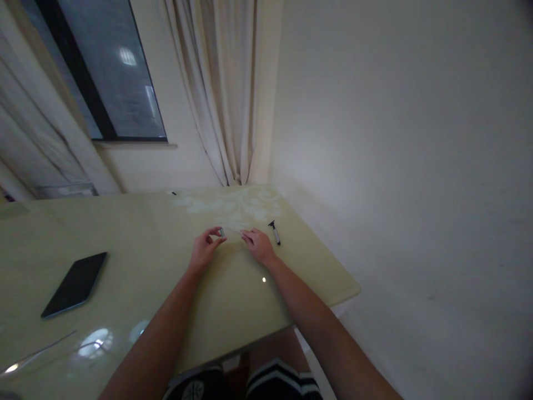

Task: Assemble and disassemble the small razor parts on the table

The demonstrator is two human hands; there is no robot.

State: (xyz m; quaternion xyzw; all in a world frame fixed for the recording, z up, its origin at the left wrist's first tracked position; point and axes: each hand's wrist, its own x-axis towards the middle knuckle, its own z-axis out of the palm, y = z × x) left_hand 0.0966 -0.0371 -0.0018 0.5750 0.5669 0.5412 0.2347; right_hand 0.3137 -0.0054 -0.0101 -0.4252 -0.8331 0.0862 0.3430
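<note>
My left hand [205, 246] pinches a small bluish-grey rectangular piece [222, 232] between thumb and fingertips, a little above the table. It looks like a razor cartridge, but it is too small to be sure. Facing it from the right, my right hand [258, 244] is closed on a thin, pale stick [236, 230], whose tip points left toward that piece. A gap shows between the two hands. Just right of my right hand lies a razor [275, 233] with a black and grey handle, its T-shaped end pointing away from me.
The pale green, glossy table [233, 300] ends at a wall on the right. A dark tablet [75, 284] lies on the left, with a thin shiny rod [39, 351] nearer me. Near the far edge is a tiny black object [174, 193]. Curtains [225, 89] hang behind.
</note>
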